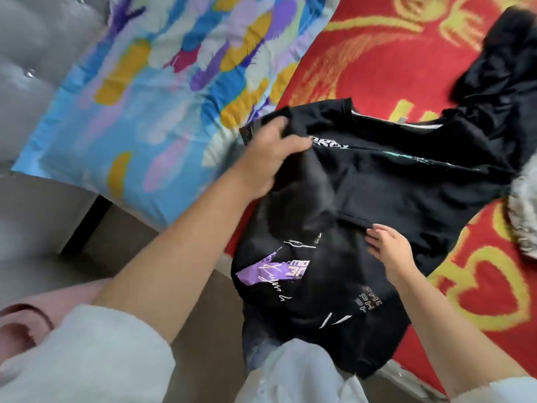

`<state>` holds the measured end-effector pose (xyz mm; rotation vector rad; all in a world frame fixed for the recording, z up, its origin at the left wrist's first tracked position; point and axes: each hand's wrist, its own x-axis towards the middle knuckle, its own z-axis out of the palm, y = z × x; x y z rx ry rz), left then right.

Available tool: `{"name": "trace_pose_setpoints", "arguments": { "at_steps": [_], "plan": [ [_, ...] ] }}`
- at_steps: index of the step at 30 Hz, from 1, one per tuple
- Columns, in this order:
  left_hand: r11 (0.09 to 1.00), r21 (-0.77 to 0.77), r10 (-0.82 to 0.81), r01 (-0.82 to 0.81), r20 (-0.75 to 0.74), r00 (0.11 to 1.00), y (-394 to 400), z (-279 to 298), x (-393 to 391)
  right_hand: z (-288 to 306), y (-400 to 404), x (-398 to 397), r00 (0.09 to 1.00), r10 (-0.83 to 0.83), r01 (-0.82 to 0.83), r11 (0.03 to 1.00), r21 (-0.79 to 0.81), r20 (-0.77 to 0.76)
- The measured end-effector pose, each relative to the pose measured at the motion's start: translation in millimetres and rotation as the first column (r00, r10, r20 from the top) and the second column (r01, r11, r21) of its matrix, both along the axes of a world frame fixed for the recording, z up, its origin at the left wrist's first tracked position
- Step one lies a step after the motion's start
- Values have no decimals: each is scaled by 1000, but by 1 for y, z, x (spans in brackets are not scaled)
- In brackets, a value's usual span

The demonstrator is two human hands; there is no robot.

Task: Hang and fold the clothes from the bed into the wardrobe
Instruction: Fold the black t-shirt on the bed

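I see the black printed shirt (334,271) spread on the red bedspread (377,53), just right of the multicolour pillow (139,112); left hand (270,158) grips a bunch of its fabric; right hand (389,248) rests flat, fingers straight, on a fold nr the shirt's middle.

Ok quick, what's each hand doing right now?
Left hand: grips a bunch of the black shirt.
Right hand: fingers straight, resting on the same shirt, holding nothing.

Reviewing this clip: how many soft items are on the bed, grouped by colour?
Black garments: 2, the printed top and another behind
Multicoloured pillow: 1
Red-and-yellow blanket: 1
Grey fluffy item, partly out of frame: 1
Total: 5
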<state>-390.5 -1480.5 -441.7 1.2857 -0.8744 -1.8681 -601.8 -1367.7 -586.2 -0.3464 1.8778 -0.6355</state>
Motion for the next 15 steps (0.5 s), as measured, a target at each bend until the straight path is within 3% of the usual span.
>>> {"name": "trace_pose_setpoints", "arguments": {
  "at_steps": [2,3,5,7,9,11,13,15],
  "plan": [
    [931,194,-301,310,-76,951,5,-14,-60,13,9,-29,931,-347,346,938,30,112],
    [890,243,-373,386,-98,923,9,-26,-76,15,14,-39,886,-446,443,895,51,130],
    [892,213,-393,398,-70,917,16,-54,-100,23,22,-61,822,-561,555,828,78,101],
    [942,193,-296,274,99,950,19,-84,-101,22,33,-75,798,-598,586,799,132,78],
    [963,233,-190,135,235,953,16,-109,-80,11,34,-77,884,-468,464,880,102,13],
    [980,185,-156,76,463,873,15,-132,-49,-1,25,-72,953,-230,249,965,78,-197],
    [983,41,-148,181,765,626,4,-146,-24,-6,9,-66,904,54,-17,996,92,-424],
    [928,-90,-63,362,919,389,-20,-156,-9,-9,-9,-63,846,249,-185,966,179,-471]
  ]
}}
